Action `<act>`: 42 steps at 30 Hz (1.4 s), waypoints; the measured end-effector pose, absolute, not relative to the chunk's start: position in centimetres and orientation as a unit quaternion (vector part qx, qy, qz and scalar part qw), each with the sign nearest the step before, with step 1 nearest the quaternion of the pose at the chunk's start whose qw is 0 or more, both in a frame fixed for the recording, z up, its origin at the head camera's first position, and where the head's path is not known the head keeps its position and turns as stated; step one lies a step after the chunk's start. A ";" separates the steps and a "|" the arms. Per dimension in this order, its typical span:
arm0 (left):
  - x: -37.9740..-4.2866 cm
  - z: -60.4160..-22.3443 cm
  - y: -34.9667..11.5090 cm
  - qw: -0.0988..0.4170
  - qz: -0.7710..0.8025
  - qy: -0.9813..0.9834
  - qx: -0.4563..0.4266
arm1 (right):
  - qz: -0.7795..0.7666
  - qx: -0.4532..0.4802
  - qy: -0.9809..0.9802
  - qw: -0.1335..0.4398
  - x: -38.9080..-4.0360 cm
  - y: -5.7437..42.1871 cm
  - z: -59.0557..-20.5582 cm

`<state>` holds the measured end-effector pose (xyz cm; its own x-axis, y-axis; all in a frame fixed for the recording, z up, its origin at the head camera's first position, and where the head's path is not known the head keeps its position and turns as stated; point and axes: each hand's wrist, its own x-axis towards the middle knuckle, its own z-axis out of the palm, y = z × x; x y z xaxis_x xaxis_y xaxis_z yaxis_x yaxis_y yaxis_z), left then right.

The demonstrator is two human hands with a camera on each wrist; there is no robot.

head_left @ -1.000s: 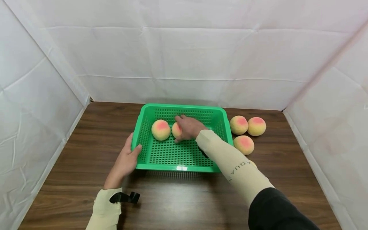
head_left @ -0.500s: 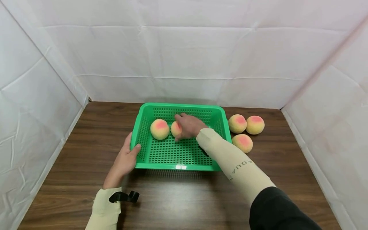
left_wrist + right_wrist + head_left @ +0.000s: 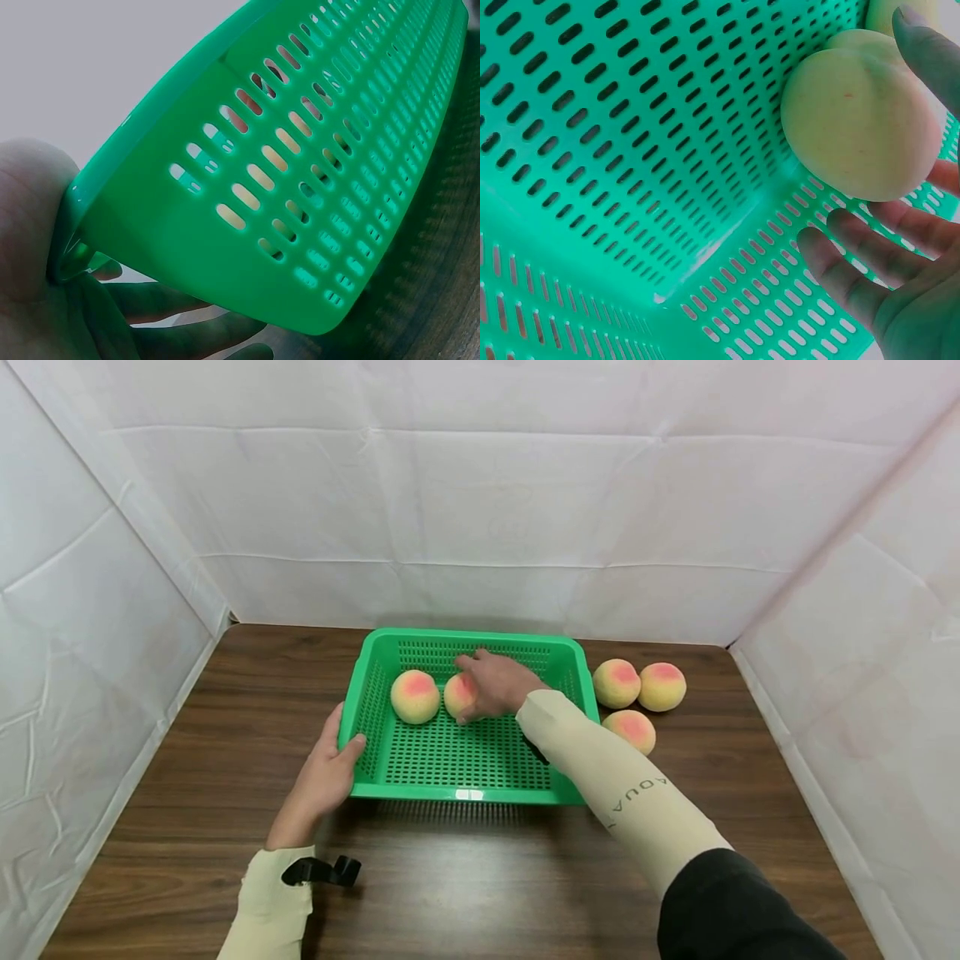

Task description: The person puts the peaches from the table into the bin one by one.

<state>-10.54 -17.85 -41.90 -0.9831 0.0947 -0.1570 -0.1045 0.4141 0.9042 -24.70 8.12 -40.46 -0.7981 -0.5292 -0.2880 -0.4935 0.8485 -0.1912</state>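
Observation:
A green slotted basket sits mid-table. Inside it lie two peaches: one on the left and a second beside it. My right hand lies over that second peach. The right wrist view shows the peach resting on the basket floor, with my fingers stretched out beneath it and the thumb above. My left hand grips the basket's front left corner, thumb over the rim. In the left wrist view the thumb presses the rim of the basket, with the fingers under it.
Three more peaches lie on the wooden table right of the basket: two at the back and one nearer. White cloth walls close in the table on the left, back and right.
Hardly anything has changed. The right hand stays over the second peach and the left hand keeps its hold on the basket corner. The view has shifted slightly.

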 end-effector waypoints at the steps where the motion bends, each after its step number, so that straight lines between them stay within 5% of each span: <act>1: -10.5 -41.8 -17.8 0.093 0.541 0.836 -0.003 | -0.052 -0.271 0.947 0.167 -24.7 8.2 -40.3; 26: -10.9 -41.7 -18.1 0.107 0.527 0.843 0.002 | -0.069 -0.281 0.943 0.162 -23.9 8.9 -36.9; 42: -10.7 -41.6 -18.2 0.100 0.524 0.845 0.016 | -0.073 -0.279 0.951 0.109 -24.2 12.1 -34.5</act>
<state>-10.73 -18.20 -41.60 -0.9794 0.1317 -0.1533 -0.0789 0.4494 0.8899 -24.21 12.14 -34.49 -0.8206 -0.5465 -0.1672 -0.5145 0.8338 -0.2001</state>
